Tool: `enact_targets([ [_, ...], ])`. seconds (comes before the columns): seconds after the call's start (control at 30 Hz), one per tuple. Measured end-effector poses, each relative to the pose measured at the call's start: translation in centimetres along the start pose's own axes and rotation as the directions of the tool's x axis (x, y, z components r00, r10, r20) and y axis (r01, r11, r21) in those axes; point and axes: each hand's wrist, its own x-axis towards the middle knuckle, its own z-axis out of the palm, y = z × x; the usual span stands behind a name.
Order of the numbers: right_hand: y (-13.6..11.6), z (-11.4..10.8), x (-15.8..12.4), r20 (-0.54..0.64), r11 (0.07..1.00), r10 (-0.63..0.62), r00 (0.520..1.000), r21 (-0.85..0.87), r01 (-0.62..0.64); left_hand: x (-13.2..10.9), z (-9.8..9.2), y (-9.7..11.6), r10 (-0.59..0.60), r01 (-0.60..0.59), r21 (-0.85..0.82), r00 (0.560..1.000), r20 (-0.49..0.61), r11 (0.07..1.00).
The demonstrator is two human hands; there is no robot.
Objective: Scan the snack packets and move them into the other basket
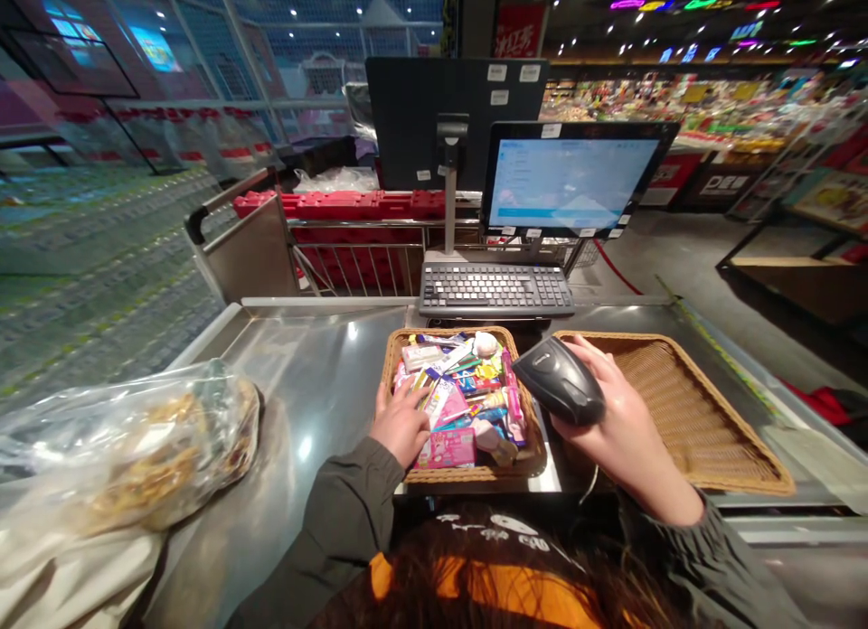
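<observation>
My right hand (620, 417) is wrapped round a black barcode scanner (561, 380), whose head points left over the gap between two wicker baskets. The left basket (535, 448) is filled with several small colourful packets and sticks. My left hand (402, 426) rests at that basket's left side, its fingers spread over the packets, near a pink packet (448, 449); nothing is gripped in it. The right basket (732, 430) shows its bare woven bottom, partly behind my right hand.
A keyboard (497, 290) and a lit screen (573, 182) stand beyond the baskets, beside a dark monitor back (420, 114). Clear plastic bags (155, 448) with brownish food lie on the metal counter (305, 367) at left. A metal cart (250, 240) stands behind.
</observation>
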Motion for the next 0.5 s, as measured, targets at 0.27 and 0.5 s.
enact_targets([
  [0.27, 1.6, -1.0, -0.5, -0.066, 0.998, 0.014, 0.998, -0.060, -0.018, 1.3, -2.7, 2.2, 0.071, -0.064, 0.049, 0.986, -0.153, 0.997],
  [0.5, 6.6, -5.1, -3.9, -0.245, 0.959, 0.167, 0.955, -0.185, -0.215, 7.6, -3.7, 7.4, 0.336, -0.324, 0.105, 0.933, -0.126, 0.940],
])
